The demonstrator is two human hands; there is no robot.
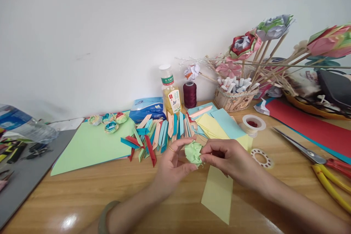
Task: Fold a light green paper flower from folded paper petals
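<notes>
Above the wooden table (82,197) both my hands meet on a small light green folded paper flower (193,152). My left hand (172,166) cups it from the left, thumb under it and fingers curled behind it. My right hand (227,159) pinches its right side with bent fingers. Under my right wrist lies a pale yellow paper strip (218,193). Just beyond my hands sits a row of several folded paper pieces (159,133) in blue, peach, red and green.
A light green sheet (90,146) with small finished paper flowers (109,120) lies at left. Behind are a tissue pack (146,109), a bottle (170,89), a dark red thread spool (189,94) and a basket of paper flowers on sticks (236,97). Scissors (315,157) and red paper (309,126) lie at right.
</notes>
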